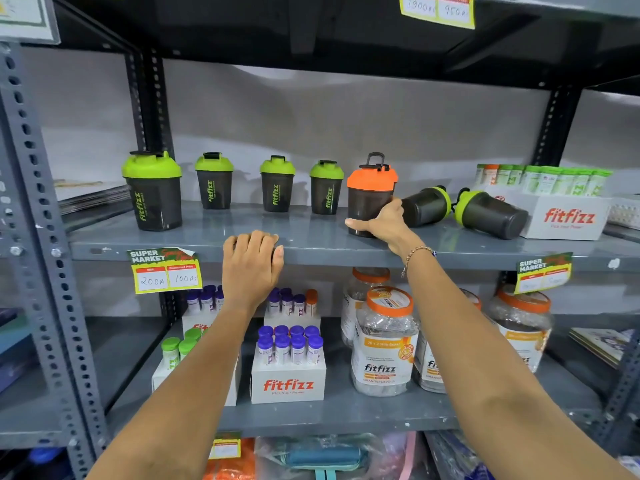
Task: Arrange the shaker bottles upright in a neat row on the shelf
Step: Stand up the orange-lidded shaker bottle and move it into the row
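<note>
1. Right hand [381, 220] grips the smooth dark plastic shaker bottle with orange lid [370, 197], upright near the front edge of the grey metal shelf [207, 230].
2. Left hand [251, 261] curls its fingers over that edge.

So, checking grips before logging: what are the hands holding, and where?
The right hand grips the orange-lidded shaker by its lower body; left hand curls over the shelf edge.

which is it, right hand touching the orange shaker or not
Touching. The head view shows the right hand wrapped round the lower body of the orange shaker, thumb across the front and fingers on its right side.
</note>
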`<state>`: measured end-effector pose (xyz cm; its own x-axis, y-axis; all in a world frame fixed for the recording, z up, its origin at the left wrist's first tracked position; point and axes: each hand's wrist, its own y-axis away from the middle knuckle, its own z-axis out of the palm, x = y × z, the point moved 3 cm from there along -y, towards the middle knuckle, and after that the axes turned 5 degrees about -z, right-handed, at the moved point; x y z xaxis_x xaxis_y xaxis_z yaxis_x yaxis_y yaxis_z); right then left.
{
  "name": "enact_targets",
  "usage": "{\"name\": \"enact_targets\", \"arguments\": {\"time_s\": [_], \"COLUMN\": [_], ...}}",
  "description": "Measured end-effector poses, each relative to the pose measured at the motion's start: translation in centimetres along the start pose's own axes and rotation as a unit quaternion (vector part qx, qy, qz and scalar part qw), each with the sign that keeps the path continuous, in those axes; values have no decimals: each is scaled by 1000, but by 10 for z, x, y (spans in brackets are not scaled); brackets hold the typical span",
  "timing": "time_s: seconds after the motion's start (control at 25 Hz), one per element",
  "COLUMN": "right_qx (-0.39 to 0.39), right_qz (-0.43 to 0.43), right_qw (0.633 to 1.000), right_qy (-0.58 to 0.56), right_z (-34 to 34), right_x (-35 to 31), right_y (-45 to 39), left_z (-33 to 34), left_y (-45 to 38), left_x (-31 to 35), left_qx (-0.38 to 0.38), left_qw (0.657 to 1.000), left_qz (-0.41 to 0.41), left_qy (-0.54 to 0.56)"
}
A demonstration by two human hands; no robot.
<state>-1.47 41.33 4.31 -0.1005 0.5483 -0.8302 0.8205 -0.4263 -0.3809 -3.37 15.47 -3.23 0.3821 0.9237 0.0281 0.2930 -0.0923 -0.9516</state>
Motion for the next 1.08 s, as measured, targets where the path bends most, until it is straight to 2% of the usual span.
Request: {"name": "enact_targets", "arguments": {"time_s": [0.16,0.32,0.52,0.76,0.88,1.08], "right_qx": [-38,-29,-68,-48,-79,-45], "right_qz": [6,-18,19,-4,17,-7], "right_qw": [998,999,993,999,996,999], "right_qy": [-57,-30,-96,1,-33,9], "right_z": [-2,2,-3,1,1,2], "right_x": [2,1,5,1,4,1], "right_y": [-3,-2,-6,-2,-3,-2], "left_z": [0,-3,-4,-4,-5,-4], "left_y": [1,-1,-1,-1,1,0], "left_x": [0,1,1,0,1,-1], "left_qx": [5,10,5,9,7,-5], "left_qw": [1000,1000,1000,1000,1000,1000], "left_qz": [7,14,10,13,12,8], "left_qy": [-4,-1,-1,-5,-2,2]}}
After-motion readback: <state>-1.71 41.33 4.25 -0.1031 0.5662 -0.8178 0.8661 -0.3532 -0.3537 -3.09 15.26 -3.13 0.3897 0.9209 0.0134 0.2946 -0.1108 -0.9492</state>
